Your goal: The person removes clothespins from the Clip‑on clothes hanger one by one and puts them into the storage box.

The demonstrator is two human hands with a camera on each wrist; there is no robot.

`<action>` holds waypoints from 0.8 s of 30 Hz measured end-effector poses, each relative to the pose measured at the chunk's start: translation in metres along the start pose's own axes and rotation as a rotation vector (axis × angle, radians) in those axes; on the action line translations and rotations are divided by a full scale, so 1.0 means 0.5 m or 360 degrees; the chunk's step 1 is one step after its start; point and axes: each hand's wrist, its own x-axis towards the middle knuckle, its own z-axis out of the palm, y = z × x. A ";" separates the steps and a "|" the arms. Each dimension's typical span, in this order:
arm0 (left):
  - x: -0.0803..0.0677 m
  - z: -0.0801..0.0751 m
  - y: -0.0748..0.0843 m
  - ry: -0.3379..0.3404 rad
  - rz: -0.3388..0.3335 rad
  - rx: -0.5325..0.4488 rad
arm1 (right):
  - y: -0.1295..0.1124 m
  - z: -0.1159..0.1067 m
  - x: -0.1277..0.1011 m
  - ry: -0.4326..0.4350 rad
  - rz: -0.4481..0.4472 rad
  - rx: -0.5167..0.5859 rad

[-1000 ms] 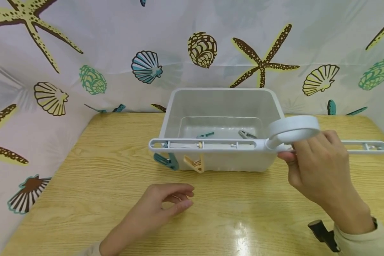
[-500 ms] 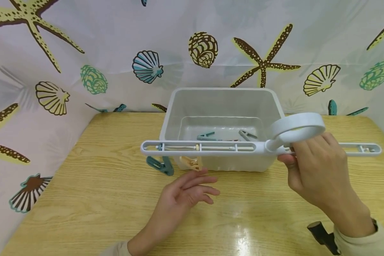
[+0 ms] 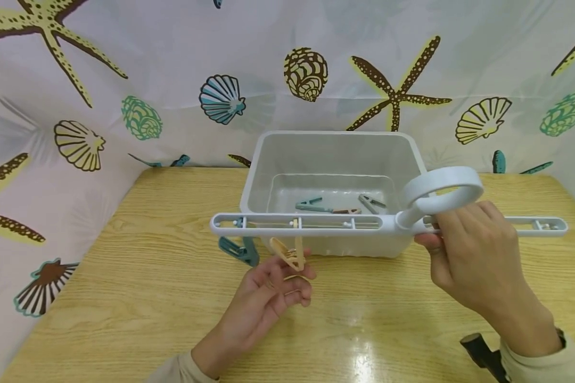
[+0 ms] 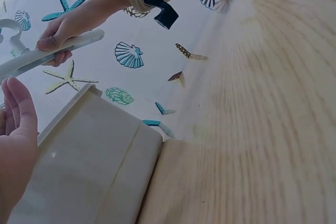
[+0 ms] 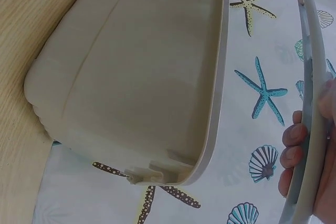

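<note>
In the head view, a white hanger bar [image 3: 389, 224] with a ring-shaped hook [image 3: 424, 187] is held level above the front of a white plastic bin. My right hand [image 3: 476, 260] grips the bar right of its middle, fingers curled round it in the right wrist view. From the bar's left part hang a teal clothespin [image 3: 241, 250] and, further in, a beige clothespin [image 3: 287, 254]. My left hand [image 3: 263, 303] is palm up under the beige clothespin, its relaxed fingers behind and beside the tip; whether they touch it is hard to tell.
The white bin [image 3: 335, 135] stands on the wooden table [image 3: 139, 266] against a seashell-patterned cloth [image 3: 268, 69]. Inside lie a teal clothespin [image 3: 311, 206], a brownish one [image 3: 347, 211] and a grey one [image 3: 371, 202]. A black wrist mount [image 3: 481, 351] sticks out from the right sleeve.
My left hand has risen to the beige clothespin and turned palm up. The hanger has shifted slightly left and down, still in my right hand.
</note>
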 end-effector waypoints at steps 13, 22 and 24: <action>0.000 -0.015 0.032 -0.0241 -0.0025 -0.0400 | -0.002 0.000 0.000 -0.0008 -0.0074 0.0036; -0.003 -0.031 0.035 -0.0424 -0.0157 -0.0452 | -0.001 0.000 0.000 -0.0015 -0.0089 0.0048; -0.003 -0.034 0.034 -0.0427 -0.0127 -0.0400 | -0.002 0.000 0.001 -0.0024 -0.0094 0.0055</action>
